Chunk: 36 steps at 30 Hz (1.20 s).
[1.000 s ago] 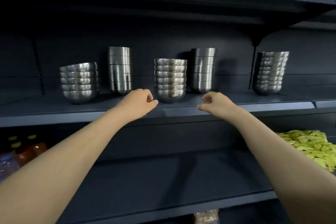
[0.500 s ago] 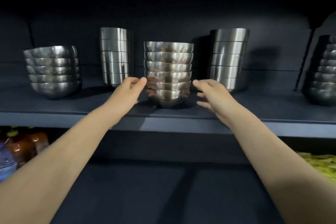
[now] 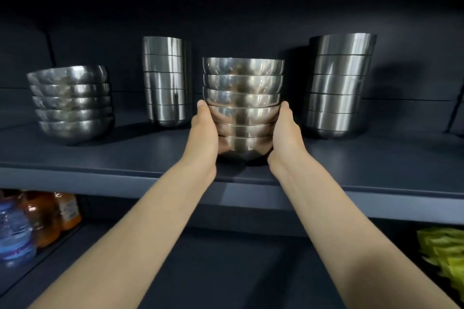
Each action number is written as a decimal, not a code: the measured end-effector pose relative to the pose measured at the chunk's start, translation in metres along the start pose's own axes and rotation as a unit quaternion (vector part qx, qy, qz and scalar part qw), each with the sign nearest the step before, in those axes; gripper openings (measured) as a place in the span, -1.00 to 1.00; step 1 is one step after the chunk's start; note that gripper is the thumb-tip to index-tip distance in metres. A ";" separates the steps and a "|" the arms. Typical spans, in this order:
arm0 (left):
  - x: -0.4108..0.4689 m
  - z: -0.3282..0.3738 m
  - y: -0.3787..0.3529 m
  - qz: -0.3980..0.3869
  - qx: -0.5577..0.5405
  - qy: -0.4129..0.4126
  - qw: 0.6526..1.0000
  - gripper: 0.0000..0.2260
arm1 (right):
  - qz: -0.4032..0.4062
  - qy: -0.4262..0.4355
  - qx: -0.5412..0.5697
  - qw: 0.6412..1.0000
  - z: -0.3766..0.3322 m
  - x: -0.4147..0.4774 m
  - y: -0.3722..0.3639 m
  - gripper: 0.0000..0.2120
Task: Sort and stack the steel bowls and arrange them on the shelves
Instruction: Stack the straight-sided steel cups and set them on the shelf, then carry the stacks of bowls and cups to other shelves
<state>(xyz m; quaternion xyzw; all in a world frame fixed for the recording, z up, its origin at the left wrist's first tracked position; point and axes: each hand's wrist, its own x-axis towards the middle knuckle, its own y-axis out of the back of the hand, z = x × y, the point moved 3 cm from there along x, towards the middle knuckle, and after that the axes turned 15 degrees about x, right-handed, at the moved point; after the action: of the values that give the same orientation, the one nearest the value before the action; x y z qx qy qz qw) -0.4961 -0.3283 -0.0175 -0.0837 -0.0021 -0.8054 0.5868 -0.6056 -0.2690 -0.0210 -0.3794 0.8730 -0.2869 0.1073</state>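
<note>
On dark shelf, left hand and right hand clasp center bowl stack, fingers seemingly wrapped behind.

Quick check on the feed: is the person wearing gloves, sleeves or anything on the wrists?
No. The left hand and right hand are both bare, no gloves. Both forearms are uncovered as far as the bottom edge of the view, with no sleeves in sight. No watch, bracelet or ring shows on the parts visible.

Dark blue shelf carries four steel bowl stacks: left, back-left, centre, right.
</note>
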 end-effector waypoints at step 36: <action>-0.166 0.009 0.122 0.139 0.094 -0.121 0.978 -0.64 | -0.018 0.081 -0.051 0.995 0.054 -0.186 -0.038 -0.33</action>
<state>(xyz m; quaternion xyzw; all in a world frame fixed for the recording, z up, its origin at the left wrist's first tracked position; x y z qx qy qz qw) -0.3306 -0.2083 -0.0432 -0.1244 -0.1368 -0.6962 0.6937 -0.4332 -0.1774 -0.0482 -0.3753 0.8856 -0.2734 0.0116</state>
